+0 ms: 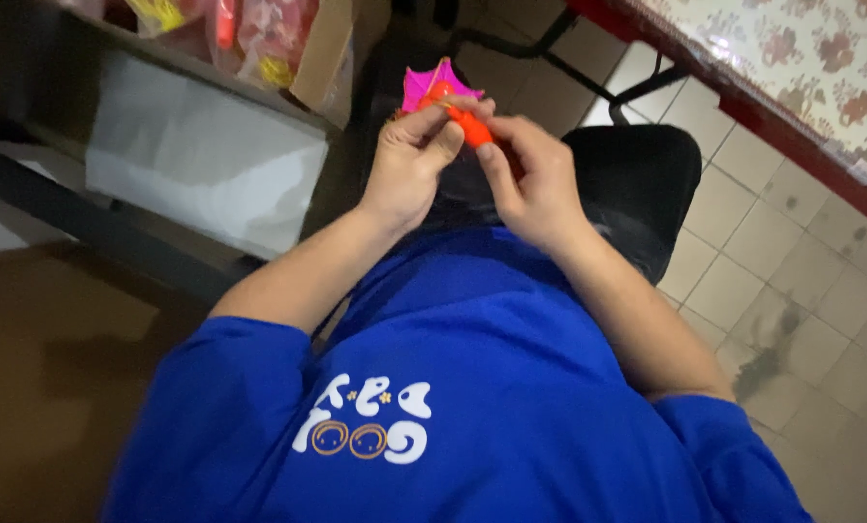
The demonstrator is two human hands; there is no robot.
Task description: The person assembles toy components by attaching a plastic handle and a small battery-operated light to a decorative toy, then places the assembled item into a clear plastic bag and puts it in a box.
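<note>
Nearest is the person's blue shirt (472,387). Beyond it, the left hand (412,165) and right hand (530,179) each pinch, grip clamped, a small orange piece (467,124) fixed to a pink paper-like toy (432,82), half hidden behind fingers. Farther off, a cardboard box (322,58) holds bagged items, cut off.

The orange toy piece (464,123) is mostly covered by fingers (496,160) — its shape unclear; shelf packets (259,29) blurred, cropped.
</note>
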